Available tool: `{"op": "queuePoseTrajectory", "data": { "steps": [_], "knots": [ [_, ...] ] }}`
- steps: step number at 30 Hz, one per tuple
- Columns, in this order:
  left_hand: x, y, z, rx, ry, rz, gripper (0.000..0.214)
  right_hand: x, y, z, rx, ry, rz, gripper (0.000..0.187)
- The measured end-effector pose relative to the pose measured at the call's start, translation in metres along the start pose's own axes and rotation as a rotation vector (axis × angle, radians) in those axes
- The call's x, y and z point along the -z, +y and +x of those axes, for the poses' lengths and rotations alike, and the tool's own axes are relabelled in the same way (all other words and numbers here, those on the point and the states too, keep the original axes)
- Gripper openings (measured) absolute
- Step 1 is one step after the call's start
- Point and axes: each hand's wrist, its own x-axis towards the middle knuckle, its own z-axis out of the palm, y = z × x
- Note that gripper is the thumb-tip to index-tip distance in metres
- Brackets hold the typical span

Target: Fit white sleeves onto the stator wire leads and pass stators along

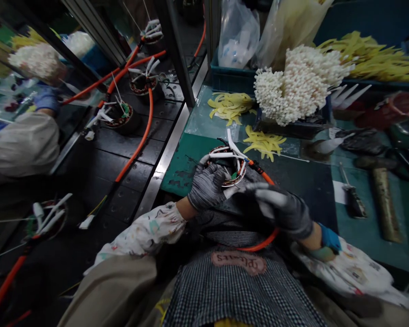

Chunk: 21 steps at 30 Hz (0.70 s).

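Observation:
A round motor stator (pixel 240 175) with wire windings and white sleeves (pixel 223 155) sits on the bench in front of me. An orange cable (pixel 266 177) runs from its right side and loops down towards my lap. My left hand (pixel 207 186), in a grey striped glove, is closed on the near left rim of the stator, fingers curled over the windings. A small white piece (pixel 230 191) shows beside its fingertips; its kind is unclear. My right hand (pixel 282 209), gloved too, is just right of the stator, over the cable. Its fingers are smeared by motion.
Yellow strips (pixel 264 141) lie behind the stator. A bundle of white-tipped sticks (pixel 296 86) stands further back. At right are a hammer (pixel 386 204) and a black-handled tool (pixel 354 200). More stators (pixel 119 116) line the conveyor at left, where a co-worker's sleeve (pixel 25 143) shows.

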Motion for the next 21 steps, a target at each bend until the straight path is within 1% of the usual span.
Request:
{"op": "queuePoseTrajectory", "data": {
  "steps": [1, 2, 4, 5, 7, 9, 11, 14, 15, 17, 19, 20, 21],
  "knots": [
    [0.000, 0.001, 0.001, 0.000, 0.010, -0.009, 0.023, -0.001, 0.003, 0.011, 0.097, 0.043, -0.104, 0.028],
    [0.000, 0.001, 0.002, -0.001, 0.025, -0.019, 0.023, -0.002, 0.005, 0.022, 0.193, 0.099, -0.217, 0.026],
    [0.000, 0.003, 0.004, 0.003, 0.053, -0.046, 0.023, -0.002, 0.003, 0.044, 0.326, 0.174, -0.454, 0.030],
    [0.000, 0.004, 0.005, 0.008, 0.062, -0.063, 0.021, -0.002, 0.001, 0.054, 0.341, 0.174, -0.563, 0.032],
    [-0.001, 0.006, 0.006, 0.019, 0.077, -0.098, 0.014, -0.003, -0.006, 0.071, 0.280, 0.101, -0.716, 0.033],
    [-0.002, 0.006, 0.007, 0.025, 0.095, -0.124, 0.010, -0.004, -0.012, 0.083, 0.245, 0.030, -0.786, 0.028],
    [-0.003, 0.006, 0.007, 0.026, 0.111, -0.127, 0.010, -0.006, -0.016, 0.088, 0.263, 0.041, -0.712, 0.024],
    [-0.003, 0.005, 0.006, 0.025, 0.102, -0.112, 0.015, -0.005, -0.021, 0.084, 0.260, 0.138, -0.389, 0.025],
    [-0.003, 0.005, 0.006, 0.019, 0.102, -0.107, 0.018, -0.003, -0.023, 0.081, 0.245, 0.128, -0.286, 0.027],
    [-0.002, 0.004, 0.006, -0.001, 0.106, -0.104, 0.021, 0.003, -0.026, 0.077, 0.222, 0.029, -0.168, 0.029],
    [-0.002, 0.002, 0.006, -0.016, 0.099, -0.093, 0.019, 0.008, -0.026, 0.076, 0.222, -0.067, -0.168, 0.028],
    [-0.001, 0.002, 0.007, -0.016, 0.086, -0.087, 0.018, 0.011, -0.026, 0.076, 0.221, -0.075, -0.187, 0.027],
    [-0.001, 0.001, 0.007, -0.011, 0.067, -0.079, 0.017, 0.012, -0.024, 0.077, 0.221, -0.054, -0.201, 0.026]
  ]
}}
